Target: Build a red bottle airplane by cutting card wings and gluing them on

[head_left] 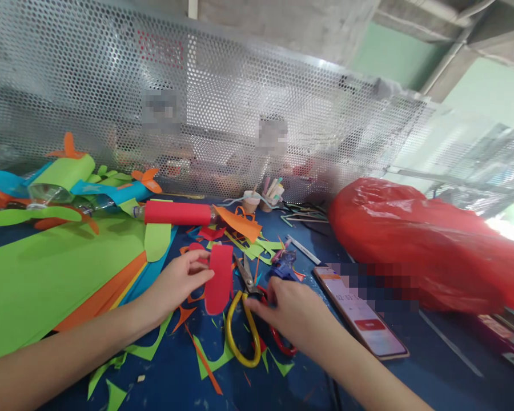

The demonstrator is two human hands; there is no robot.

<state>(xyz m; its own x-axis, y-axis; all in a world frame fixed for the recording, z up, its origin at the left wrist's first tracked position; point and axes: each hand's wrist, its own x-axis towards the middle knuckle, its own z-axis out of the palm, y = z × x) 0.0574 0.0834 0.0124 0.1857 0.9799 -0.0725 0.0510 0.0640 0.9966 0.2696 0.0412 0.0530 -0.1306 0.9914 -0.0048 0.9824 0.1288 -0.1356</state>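
Between the thumb and fingers of my left hand is a red paper strip with a rounded lower end, held upright over the scraps. My right hand rests at the scissors, which have one yellow and one red handle and point away from me with blades slightly apart. Its thumb reaches over the handles near the pivot; the other fingers are curled, and their tips are mostly hidden, so I cannot tell whether they grip the red handle. A bottle wrapped in red paper lies behind my left hand.
Green sheets cover the left, below paper-covered bottles. Coloured scraps litter the blue table. At right are a phone, a white pen and a red plastic bag. Cups stand by the perforated metal screen.
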